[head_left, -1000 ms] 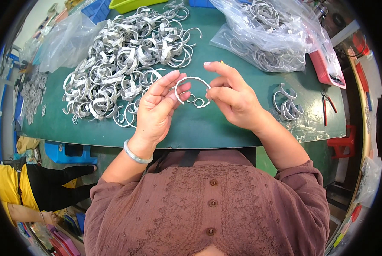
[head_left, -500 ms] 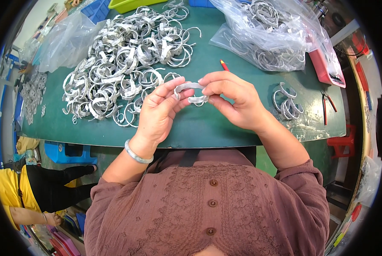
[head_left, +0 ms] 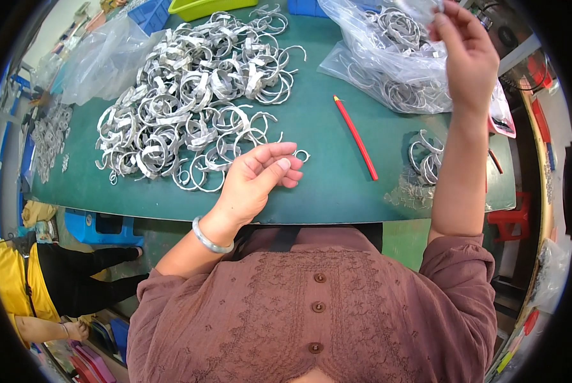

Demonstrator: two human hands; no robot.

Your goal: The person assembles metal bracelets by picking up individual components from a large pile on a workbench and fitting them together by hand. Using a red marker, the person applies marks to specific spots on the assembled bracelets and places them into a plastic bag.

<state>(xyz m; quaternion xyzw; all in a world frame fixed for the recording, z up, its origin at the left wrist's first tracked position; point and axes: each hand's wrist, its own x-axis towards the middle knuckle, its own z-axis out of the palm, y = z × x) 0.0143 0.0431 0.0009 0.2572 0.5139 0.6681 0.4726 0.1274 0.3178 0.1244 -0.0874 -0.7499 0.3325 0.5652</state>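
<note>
Silver bangles (head_left: 190,108) heap toward our worktop's far left corner, just beyond our left hand (head_left: 254,182), whose loosely curled fingers hold nothing. Our right hand (head_left: 468,54) pinches something unclear above the clear bag (head_left: 388,64), farther away.

Small silver ring (head_left: 302,155) flat on green mat (head_left: 324,185)

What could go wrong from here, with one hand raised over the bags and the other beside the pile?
The right hand is lifted over the open plastic bag of rings; whatever it pinches could drop outside the bag. The left hand sits beside a small loose ring near the table edge and could knock it off. The red pencil could roll.
</note>
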